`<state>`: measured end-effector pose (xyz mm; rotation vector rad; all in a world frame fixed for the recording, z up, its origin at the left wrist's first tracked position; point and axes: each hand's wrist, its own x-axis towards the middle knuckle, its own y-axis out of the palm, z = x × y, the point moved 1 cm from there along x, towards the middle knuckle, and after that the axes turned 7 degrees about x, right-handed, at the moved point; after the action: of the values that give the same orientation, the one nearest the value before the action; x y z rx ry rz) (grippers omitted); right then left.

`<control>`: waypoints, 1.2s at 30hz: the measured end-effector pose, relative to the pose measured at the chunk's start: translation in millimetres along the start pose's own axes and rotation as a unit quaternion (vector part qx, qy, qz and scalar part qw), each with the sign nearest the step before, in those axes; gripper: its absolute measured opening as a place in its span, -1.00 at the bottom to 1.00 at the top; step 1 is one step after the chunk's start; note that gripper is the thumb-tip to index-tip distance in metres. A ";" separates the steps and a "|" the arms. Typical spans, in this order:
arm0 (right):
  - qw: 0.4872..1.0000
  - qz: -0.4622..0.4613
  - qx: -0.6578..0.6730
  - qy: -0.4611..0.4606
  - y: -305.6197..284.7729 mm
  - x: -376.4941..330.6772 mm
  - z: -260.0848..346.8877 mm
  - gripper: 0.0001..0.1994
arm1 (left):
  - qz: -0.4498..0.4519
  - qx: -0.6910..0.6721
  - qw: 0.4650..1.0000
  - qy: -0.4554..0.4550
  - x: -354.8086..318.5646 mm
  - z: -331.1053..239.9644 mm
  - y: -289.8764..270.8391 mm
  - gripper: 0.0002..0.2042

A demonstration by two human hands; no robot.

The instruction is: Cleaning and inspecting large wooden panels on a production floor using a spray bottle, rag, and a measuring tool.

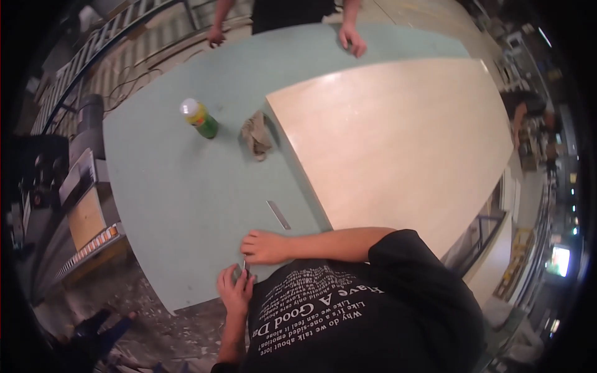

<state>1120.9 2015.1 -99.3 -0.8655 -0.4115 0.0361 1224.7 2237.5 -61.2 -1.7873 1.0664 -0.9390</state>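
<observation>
My right hand (267,247) reaches across from the right, its fingers closed on one end of a small thin metallic piece (244,265). Just below it, my left hand (235,290) has its fingers curled about the other end. The piece is too small for me to tell its kind. Both hands are over the near edge of a green-topped table (168,186). A flat grey metal strip (278,215) lies on the table a little beyond my right hand.
A large pale wooden panel (398,137) covers the table's right side. By its left corner lies a crumpled brown cloth (256,135). Farther left stands a green and yellow bottle (199,118) with a white cap. Across the table, another person's hand (353,42) rests on the top.
</observation>
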 end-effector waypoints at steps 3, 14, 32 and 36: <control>0.998 0.019 0.042 -0.043 -8.2 -8.9 10.2 -0.59 | 0.013 -0.001 1.000 -0.003 -11.0 -2.9 -5.6 -0.55; 0.998 -0.031 0.026 -0.052 -9.3 -53.7 25.0 -0.66 | 0.042 -0.027 0.998 0.027 -13.7 -25.9 -3.6 -0.75; 0.866 -0.352 0.027 0.353 -268.9 -31.6 -225.4 -0.83 | 0.010 -0.162 0.986 -0.027 468.2 -59.0 57.4 -0.70; 0.851 -0.294 0.058 0.431 -289.1 -19.3 -259.7 -0.76 | 0.080 -0.167 0.979 -0.082 519.0 -39.1 81.9 -0.67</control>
<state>1159.3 1632.5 -39.5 -0.5264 0.1940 -0.8670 1352.6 1727.5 -28.3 -1.9734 1.2959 -0.5277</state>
